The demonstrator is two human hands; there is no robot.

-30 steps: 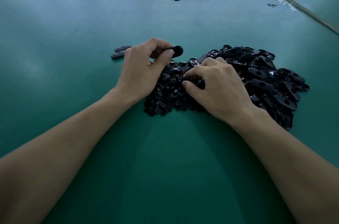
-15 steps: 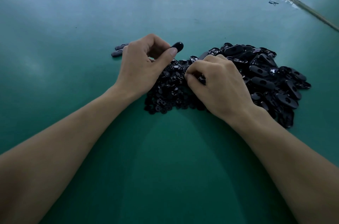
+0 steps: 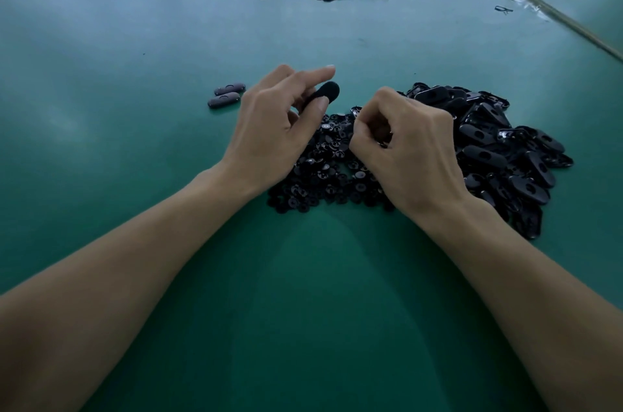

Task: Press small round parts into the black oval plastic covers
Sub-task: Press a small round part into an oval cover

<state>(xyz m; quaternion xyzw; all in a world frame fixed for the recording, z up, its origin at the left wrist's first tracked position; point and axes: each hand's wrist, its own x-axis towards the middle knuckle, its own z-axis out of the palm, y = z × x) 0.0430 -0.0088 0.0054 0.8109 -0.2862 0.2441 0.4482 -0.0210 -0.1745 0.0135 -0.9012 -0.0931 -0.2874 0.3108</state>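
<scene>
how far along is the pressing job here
Barely started, it seems. Done, probably: two covers set aside left of the left hand. In hand: the left hand holds one cover; the right hand curls above the round parts, any pick hidden. Left: the large cover pile and most round parts.

An assembly workshop: a broad green worktable [image 3: 135,40] bearing heaps of identical black plastic parts [image 3: 499,148].

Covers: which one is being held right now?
The cover that the left hand grips, held over the round parts. All others lie on the table: a pair left of that hand, a heap at right.
</scene>
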